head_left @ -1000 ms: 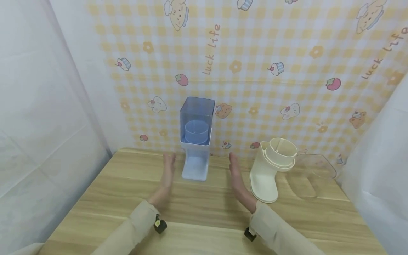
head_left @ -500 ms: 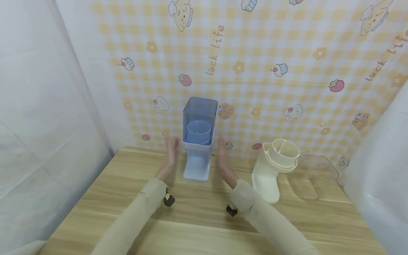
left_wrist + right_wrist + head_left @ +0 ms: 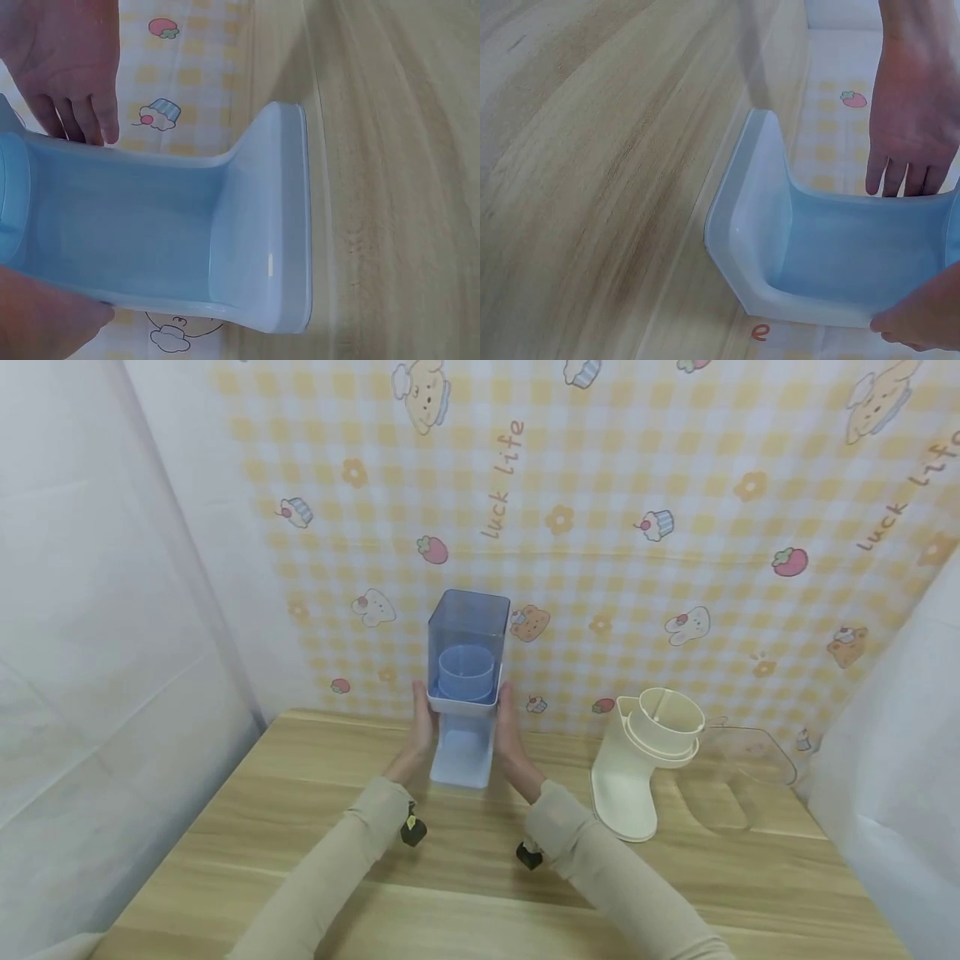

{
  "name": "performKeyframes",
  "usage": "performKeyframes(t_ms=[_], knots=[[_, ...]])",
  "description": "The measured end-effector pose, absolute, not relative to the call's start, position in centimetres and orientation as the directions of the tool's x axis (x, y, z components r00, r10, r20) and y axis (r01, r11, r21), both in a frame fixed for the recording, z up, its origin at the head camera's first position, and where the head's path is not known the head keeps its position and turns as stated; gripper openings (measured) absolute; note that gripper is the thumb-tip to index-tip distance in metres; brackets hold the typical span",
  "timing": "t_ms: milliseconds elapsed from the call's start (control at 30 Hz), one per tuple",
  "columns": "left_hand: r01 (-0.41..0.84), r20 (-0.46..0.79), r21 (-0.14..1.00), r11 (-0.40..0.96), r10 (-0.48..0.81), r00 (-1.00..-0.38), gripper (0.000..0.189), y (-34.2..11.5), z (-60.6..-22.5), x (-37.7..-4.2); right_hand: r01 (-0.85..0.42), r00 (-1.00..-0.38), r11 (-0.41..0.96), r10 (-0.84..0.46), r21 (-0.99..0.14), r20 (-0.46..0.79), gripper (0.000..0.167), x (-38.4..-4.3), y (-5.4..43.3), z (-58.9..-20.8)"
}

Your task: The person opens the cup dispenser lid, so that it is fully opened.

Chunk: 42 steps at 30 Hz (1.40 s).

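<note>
A light blue dispenser point(image 3: 462, 747) stands upright on the wooden table, topped by a smoky clear box point(image 3: 471, 618) with a round blue cup inside. My left hand point(image 3: 423, 727) is at its left side and my right hand point(image 3: 510, 731) at its right side, just below the box. Both hands touch its sides, palms facing inward. In the left wrist view, the right hand point(image 3: 71, 64) reaches to the edge with fairly straight fingers, their tips partly hidden behind it. The right wrist view shows the left hand point(image 3: 915, 112) doing likewise. The thumbs are hidden.
A cream dispenser point(image 3: 624, 789) of similar shape, with an uncovered round cup, stands to the right. Behind it lies a clear box point(image 3: 731, 777). A yellow checked cloth point(image 3: 600, 468) hangs close behind the table; white sheets point(image 3: 82, 585) hang at the sides.
Both hands have moved inward from well apart and now touch the blue dispenser's sides. The blue dispenser stands in the same place; the view has shifted slightly.
</note>
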<state>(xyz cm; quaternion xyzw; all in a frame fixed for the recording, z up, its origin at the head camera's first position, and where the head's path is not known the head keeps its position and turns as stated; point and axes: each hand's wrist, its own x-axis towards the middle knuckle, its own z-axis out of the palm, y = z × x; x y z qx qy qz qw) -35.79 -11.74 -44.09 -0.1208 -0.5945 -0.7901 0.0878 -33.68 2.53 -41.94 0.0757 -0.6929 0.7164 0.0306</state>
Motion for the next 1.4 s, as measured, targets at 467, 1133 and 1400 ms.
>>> performKeyframes(t_ms=[467,1133,1400], knots=[[0.284,0.286,0.929,-0.238,-0.028,-0.958,0.073,-11.3,-43.3,-34.9,-0.173,-0.984,-0.027,-0.030,-0.984,0.174,0.068,-33.6,1.6,-42.0],[0.172,0.177,0.966,-0.194,0.008,-0.984,0.078,-10.6,-43.5,-29.5,-0.117,-0.988,-0.025,-0.095,-0.993,0.119,0.070,-29.2,2.9,-42.3],[0.035,0.043,0.984,-0.175,0.045,-0.998,0.092,-10.2,-43.6,-26.0,-0.150,-0.980,-0.021,-0.130,-0.988,0.152,0.068,-26.8,3.6,-42.6]])
